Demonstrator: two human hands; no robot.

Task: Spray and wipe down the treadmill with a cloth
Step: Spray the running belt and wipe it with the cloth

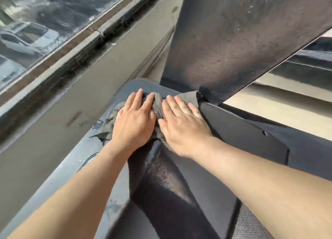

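A crumpled grey cloth (158, 106) lies on the dark front cover of the treadmill (240, 131), at the foot of its wide dusty upright (233, 41). My left hand (133, 122) presses flat on the cloth's left part with straight fingers. My right hand (183, 125) presses flat on its right part, fingers pointing toward the upright's base. Most of the cloth is hidden under both palms. Dust and specks cover the cover's ridge (165, 168) nearer to me. No spray bottle is in view.
A beige wall and ledge (59, 113) run close along the treadmill's left side, under a dirty window (36, 23) with cars outside. A strip of textured belt (249, 224) shows at bottom right. Another dark machine part (314, 59) stands at far right.
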